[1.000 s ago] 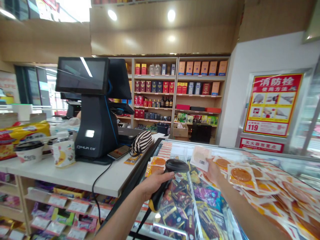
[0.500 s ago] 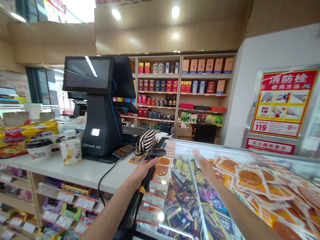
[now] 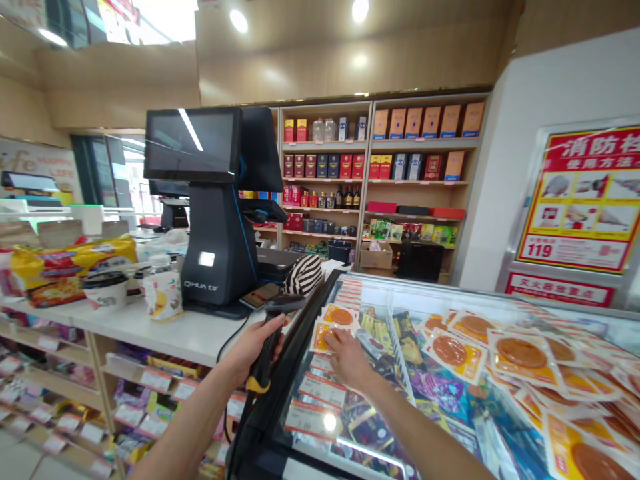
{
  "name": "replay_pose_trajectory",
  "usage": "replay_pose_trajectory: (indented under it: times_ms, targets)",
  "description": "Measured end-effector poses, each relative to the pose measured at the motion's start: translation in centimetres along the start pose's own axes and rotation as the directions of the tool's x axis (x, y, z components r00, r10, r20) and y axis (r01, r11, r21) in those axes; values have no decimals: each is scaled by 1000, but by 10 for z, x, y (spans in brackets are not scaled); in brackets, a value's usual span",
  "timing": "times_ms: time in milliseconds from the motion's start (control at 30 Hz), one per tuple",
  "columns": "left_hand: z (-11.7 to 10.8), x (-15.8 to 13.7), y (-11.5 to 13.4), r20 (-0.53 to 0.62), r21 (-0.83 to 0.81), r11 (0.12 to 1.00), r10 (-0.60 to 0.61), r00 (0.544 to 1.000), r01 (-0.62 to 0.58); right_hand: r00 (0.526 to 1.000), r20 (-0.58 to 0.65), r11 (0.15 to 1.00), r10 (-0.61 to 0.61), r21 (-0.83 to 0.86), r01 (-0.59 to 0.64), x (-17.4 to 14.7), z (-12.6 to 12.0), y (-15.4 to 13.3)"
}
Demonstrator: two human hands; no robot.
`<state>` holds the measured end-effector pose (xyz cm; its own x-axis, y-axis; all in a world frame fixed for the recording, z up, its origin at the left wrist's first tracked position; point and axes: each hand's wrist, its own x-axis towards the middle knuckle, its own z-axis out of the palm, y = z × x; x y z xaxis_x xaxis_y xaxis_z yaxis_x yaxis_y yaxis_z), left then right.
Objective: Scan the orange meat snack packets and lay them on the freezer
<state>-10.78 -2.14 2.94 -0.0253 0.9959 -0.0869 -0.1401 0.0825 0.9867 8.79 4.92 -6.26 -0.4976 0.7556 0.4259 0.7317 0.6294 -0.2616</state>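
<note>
My left hand [image 3: 250, 347] is wrapped around the handle of a black barcode scanner [image 3: 284, 305] with a yellow butt and a trailing cable. It holds the scanner upright beside the freezer's black left edge. My right hand [image 3: 347, 360] has its fingers curled onto a flat packet [image 3: 319, 338] with a round orange-brown patty, on the freezer's glass top. The fingers cover part of this packet. Another patty packet [image 3: 341, 315] lies just behind it, overlapping. Price labels [image 3: 316, 417] show along the glass in front.
The glass-topped freezer [image 3: 400, 279] holds dark and purple packets and a heap of patty packets [image 3: 523, 353] at right. Left, a white counter [image 3: 145, 340] carries a till [image 3: 207, 247], a phone [image 3: 260, 295], cups [image 3: 163, 295] and a yellow snack bag [image 3: 75, 260]. A striped pouch [image 3: 303, 275] sits behind the scanner.
My right hand has moved left, from above the freezer's inner divider, where it held a pale flat piece, to the packets on the glass. The scanner has tilted slightly and shifted left in view.
</note>
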Motion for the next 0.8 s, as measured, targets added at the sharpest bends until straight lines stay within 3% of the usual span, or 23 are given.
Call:
replay_pose_trajectory:
  times_ms: [167, 333, 500, 633, 800]
  targets:
    - [20, 0, -6, 84, 0, 1000, -20, 996, 20, 995, -4, 991, 103, -92, -102, -9, -21, 14]
    - [50, 5, -15, 166, 47, 999, -33, 986, 26, 949, -44, 917, 313, -245, -314, -47, -80, 80]
    - [83, 6, -18, 260, 84, 996, -29, 965, 7, 905, -38, 805, 424, -443, -395, -104, -133, 138]
    - [101, 8, -20, 306, 89, 996, -19, 952, -9, 895, 37, 719, 444, -611, -331, -130, -141, 154]
    - [110, 13, -23, 338, 109, 994, -61, 939, 25, 920, 9, 689, 391, -666, -286, -135, -128, 159]
